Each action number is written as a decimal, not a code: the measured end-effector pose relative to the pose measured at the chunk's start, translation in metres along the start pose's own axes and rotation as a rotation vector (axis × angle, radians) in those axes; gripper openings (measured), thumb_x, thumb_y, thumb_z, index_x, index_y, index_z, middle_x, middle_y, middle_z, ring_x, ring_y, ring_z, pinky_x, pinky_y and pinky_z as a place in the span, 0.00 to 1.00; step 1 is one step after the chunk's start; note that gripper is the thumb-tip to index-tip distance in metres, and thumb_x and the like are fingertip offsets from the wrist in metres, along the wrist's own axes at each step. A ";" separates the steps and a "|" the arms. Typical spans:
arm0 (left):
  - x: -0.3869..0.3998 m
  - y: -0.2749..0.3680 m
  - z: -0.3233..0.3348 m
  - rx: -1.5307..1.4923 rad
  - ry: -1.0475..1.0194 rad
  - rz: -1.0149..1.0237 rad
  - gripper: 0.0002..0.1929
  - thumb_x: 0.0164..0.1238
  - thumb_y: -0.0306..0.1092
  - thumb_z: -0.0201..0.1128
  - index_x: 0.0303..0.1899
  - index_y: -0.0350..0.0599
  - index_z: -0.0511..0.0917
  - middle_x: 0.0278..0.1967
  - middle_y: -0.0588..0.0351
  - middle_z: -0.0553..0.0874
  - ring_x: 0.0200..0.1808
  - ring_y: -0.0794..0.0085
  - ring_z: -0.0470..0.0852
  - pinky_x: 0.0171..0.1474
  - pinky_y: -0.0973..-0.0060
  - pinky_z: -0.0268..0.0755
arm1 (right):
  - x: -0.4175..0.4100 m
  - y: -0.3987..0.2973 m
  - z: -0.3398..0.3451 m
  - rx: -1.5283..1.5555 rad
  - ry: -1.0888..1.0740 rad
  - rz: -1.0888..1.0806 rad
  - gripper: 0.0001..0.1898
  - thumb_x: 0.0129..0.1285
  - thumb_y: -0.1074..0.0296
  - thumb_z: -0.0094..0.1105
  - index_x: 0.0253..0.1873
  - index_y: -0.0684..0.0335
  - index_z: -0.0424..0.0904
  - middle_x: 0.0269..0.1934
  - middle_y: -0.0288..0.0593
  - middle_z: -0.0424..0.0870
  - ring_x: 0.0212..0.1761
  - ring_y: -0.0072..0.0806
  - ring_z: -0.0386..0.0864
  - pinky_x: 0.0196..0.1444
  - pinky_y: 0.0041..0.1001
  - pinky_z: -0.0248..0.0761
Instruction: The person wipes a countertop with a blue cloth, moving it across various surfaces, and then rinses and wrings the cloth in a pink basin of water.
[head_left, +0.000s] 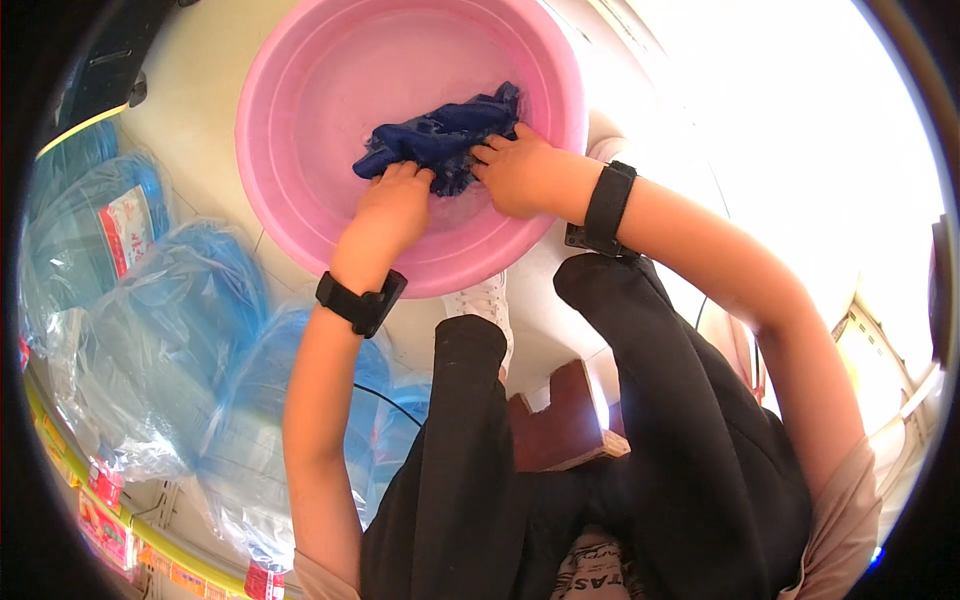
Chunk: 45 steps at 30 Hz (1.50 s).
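A wet, bunched dark blue cloth (442, 127) lies in shallow water in a round pink plastic basin (274, 187). My left hand (394, 206) grips its near left edge, the fingertips partly hidden by the fabric. At the cloth's right end, the fingers of my right hand (517, 172) are bent onto the fabric and hold it. Folds rise above the water between and beyond both hands. Each wrist wears a black strap with a small device, the left strap (360, 304) and the right strap (611, 206).
Large blue water bottles in clear plastic bags (165, 337) crowd the floor on the left. Below them runs a shelf edge (127, 517) with packaged goods. A reddish-brown wooden stool (559, 420) shows between my knees. One white shoe (480, 300) is beside the basin. Glare washes out the right side.
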<state>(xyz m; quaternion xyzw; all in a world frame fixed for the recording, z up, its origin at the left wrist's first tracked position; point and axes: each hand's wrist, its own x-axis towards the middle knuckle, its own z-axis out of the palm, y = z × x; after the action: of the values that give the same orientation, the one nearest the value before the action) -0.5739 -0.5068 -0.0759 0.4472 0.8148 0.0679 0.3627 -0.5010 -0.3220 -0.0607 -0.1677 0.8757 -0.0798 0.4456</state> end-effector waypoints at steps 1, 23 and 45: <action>0.001 0.003 0.003 0.094 -0.014 -0.008 0.20 0.60 0.26 0.60 0.55 0.34 0.76 0.51 0.40 0.80 0.59 0.49 0.75 0.61 0.61 0.68 | 0.000 0.000 0.001 0.002 -0.002 0.002 0.28 0.65 0.65 0.47 0.71 0.57 0.67 0.72 0.41 0.65 0.76 0.35 0.59 0.72 0.46 0.52; -0.091 0.036 -0.112 -0.868 0.552 -0.306 0.14 0.57 0.26 0.69 0.44 0.39 0.76 0.34 0.61 0.80 0.36 0.81 0.77 0.42 0.82 0.70 | -0.106 0.032 -0.101 1.119 0.682 -0.446 0.11 0.64 0.63 0.60 0.36 0.67 0.79 0.25 0.42 0.75 0.30 0.20 0.75 0.34 0.27 0.67; -0.022 -0.025 -0.045 -0.472 -0.147 -0.131 0.24 0.56 0.13 0.43 0.51 0.36 0.82 0.62 0.42 0.78 0.63 0.52 0.76 0.68 0.68 0.63 | -0.013 0.003 -0.001 -0.019 0.182 -0.091 0.15 0.59 0.66 0.60 0.50 0.60 0.80 0.48 0.39 0.79 0.58 0.34 0.74 0.56 0.37 0.66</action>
<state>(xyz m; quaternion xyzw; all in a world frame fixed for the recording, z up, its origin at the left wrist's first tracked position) -0.6128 -0.5294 -0.0429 0.2999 0.7751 0.1997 0.5191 -0.4953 -0.3143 -0.0510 -0.2036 0.9048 -0.1067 0.3584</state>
